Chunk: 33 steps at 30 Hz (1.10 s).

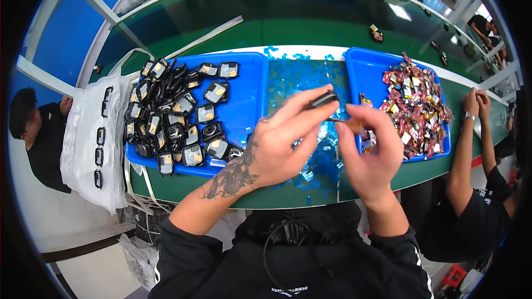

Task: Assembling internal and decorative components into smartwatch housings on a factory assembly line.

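Note:
My left hand [285,141] is closed round a small black casing [322,99], held above the table between the two trays. Beside it my right hand [374,152] pinches a small orange-yellow part [354,127], smeared by motion, close to the casing. Whether the part is still joined to the casing I cannot tell. To the left, black watch-like casings [180,104] with pale square insides are heaped in a blue tray [248,86]. On the right, a second blue tray [361,69] holds a pile of small red, white and yellow electronic parts [411,111].
Blue film scraps [293,80] litter the green table between the trays. Beyond a white rail runs a green conveyor belt [310,19] with scattered devices [377,34]. White plastic sheeting [83,149] with several black frames lies left. Co-workers sit at both sides; one's hands [476,102] are near the right tray.

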Motion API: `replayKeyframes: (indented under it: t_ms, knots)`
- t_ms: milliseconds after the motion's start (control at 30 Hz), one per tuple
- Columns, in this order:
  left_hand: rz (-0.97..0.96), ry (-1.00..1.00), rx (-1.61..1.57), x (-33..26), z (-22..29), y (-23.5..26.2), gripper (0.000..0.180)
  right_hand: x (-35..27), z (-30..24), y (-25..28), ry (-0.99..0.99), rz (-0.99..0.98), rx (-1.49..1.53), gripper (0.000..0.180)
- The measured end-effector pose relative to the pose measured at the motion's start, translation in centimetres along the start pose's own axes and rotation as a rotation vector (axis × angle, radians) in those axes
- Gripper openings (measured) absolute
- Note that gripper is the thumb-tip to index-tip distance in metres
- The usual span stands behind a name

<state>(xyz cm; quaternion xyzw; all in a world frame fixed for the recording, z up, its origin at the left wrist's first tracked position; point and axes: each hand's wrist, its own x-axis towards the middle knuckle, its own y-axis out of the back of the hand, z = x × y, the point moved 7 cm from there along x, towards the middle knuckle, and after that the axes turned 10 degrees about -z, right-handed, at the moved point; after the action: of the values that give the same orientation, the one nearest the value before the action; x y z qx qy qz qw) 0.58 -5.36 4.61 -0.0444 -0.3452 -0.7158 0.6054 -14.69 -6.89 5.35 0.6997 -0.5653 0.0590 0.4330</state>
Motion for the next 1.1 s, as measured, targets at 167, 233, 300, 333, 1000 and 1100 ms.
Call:
replayKeyframes:
  t_ms: [167,233,300,333,1000,1100]
  knots:
    - [-0.049,-0.103,0.163,-0.1,0.1,0.0,0.034,0.3,-4.2,-0.2,0.515,-0.219,-0.2,0.042]
    - [0.003,-0.121,0.214,-0.4,0.4,0.4,0.032,0.3,-2.1,0.6,0.241,-0.266,0.121,0.039]
    - [0.006,-0.141,0.235,-0.3,0.4,0.4,0.032,-0.2,1.3,0.8,-0.057,-0.201,0.356,0.024]
    - [0.005,-0.162,0.255,-0.2,0.5,0.2,0.033,-0.5,2.7,0.4,-0.25,-0.174,0.495,0.021]
    - [-0.235,0.476,-0.432,-0.9,-3.1,-1.9,0.015,-1.2,2.2,-1.1,-0.346,-0.278,0.729,0.022]
    - [-0.192,0.46,-0.557,-1.0,-3.0,-2.7,0.024,-1.3,2.8,-1.5,-0.344,-0.224,0.608,0.027]
